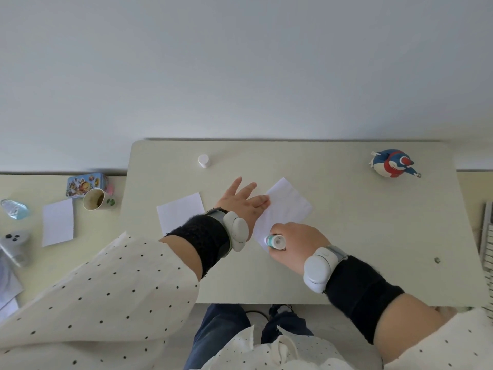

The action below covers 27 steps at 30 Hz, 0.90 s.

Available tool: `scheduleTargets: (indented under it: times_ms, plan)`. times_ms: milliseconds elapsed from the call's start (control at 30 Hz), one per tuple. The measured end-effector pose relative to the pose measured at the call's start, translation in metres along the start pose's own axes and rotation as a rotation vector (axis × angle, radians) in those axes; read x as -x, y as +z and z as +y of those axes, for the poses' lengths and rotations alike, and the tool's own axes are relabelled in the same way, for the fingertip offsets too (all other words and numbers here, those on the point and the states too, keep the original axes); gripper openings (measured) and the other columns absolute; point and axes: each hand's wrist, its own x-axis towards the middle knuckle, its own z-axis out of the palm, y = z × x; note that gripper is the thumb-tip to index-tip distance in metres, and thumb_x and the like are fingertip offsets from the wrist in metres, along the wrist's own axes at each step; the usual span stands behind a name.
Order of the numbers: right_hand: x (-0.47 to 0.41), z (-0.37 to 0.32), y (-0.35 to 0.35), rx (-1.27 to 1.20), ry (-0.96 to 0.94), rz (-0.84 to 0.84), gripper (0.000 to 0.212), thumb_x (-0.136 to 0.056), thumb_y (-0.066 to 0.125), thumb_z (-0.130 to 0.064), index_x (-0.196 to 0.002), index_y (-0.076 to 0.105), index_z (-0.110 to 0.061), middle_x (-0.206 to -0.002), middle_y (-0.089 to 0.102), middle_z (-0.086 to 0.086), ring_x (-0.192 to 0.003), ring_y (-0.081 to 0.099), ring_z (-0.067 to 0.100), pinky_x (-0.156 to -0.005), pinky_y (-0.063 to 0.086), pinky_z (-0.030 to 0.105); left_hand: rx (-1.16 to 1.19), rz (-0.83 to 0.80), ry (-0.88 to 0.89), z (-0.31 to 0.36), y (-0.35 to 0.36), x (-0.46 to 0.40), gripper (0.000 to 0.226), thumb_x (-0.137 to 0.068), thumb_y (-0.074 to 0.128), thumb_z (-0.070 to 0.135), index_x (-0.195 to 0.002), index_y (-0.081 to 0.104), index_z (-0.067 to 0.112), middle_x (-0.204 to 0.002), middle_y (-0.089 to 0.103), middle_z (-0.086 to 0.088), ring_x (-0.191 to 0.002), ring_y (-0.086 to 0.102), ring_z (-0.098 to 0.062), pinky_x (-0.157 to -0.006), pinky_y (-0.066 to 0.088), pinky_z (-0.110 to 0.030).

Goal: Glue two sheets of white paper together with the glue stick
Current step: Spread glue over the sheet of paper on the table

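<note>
A white sheet of paper (288, 206) lies tilted in the middle of the pale table (346, 236). My left hand (240, 201) rests flat on its left edge with the fingers spread. My right hand (296, 244) is closed around the glue stick (274, 241), a white and teal tube held at the sheet's near corner; its tip is hidden. A second white sheet (181, 212) lies to the left, partly under my left forearm. The white glue cap (203, 160) stands near the far edge.
A blue and red bird figure (393, 163) sits at the far right. On the lower side desk at left are another white sheet (58, 222), a paper cup (95, 199), a picture tin (85, 183) and a grey controller (14, 245). A keyboard edge (486, 236) shows at right.
</note>
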Motion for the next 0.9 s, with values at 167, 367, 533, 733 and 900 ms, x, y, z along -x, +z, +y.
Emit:
scheduleTargets:
  times_ms: [167,367,533,733,900]
  plan:
    - [0.006,-0.004,-0.001,0.045,-0.028,-0.08,0.016,-0.084,0.052,-0.036,-0.085,0.049,-0.02,-0.073,0.051,-0.005,-0.062,0.045,0.017,-0.047,0.027,0.026,-0.004,0.018,-0.002,-0.001,0.004,0.0,0.069,-0.09,0.031,0.028,-0.151,-0.002,0.033,-0.158,0.002,0.018,-0.145,-0.012,-0.027,-0.106,-0.026,-0.05]
    - [0.021,0.011,-0.008,-0.2,0.113,0.084,0.035,-0.078,0.054,-0.058,-0.064,0.045,-0.027,-0.052,0.05,-0.009,-0.046,0.044,0.006,-0.044,0.029,0.021,0.006,0.034,-0.003,-0.001,0.004,0.001,0.07,-0.09,0.033,0.027,-0.151,0.0,0.032,-0.158,0.005,0.018,-0.145,-0.013,-0.027,-0.104,-0.028,-0.049]
    - [0.009,0.024,-0.023,-0.364,0.268,0.234,0.027,-0.08,0.059,-0.055,-0.072,0.045,-0.033,-0.059,0.057,-0.01,-0.054,0.054,0.007,-0.046,0.036,0.023,0.019,0.052,-0.017,0.005,0.002,0.01,0.066,-0.091,0.035,0.029,-0.152,0.01,0.027,-0.157,0.014,0.014,-0.146,-0.009,-0.027,-0.101,-0.031,-0.045]
    - [-0.001,0.026,-0.032,-0.448,0.28,0.204,0.013,-0.076,0.061,-0.044,-0.082,0.05,-0.044,-0.07,0.062,-0.011,-0.061,0.058,0.007,-0.05,0.041,0.024,0.088,0.103,-0.043,0.016,0.001,0.024,0.061,-0.09,0.038,0.029,-0.149,0.024,0.02,-0.152,0.028,0.009,-0.146,0.001,-0.025,-0.107,-0.025,-0.043]
    - [-0.005,0.013,-0.028,-0.301,0.184,0.147,0.013,-0.083,0.056,-0.04,-0.095,0.054,-0.038,-0.073,0.061,-0.011,-0.066,0.059,0.013,-0.055,0.044,0.027,0.108,0.146,-0.031,0.02,-0.005,0.027,0.049,-0.095,0.034,0.029,-0.143,0.036,0.026,-0.146,0.039,0.006,-0.145,0.008,-0.024,-0.109,-0.024,-0.044]
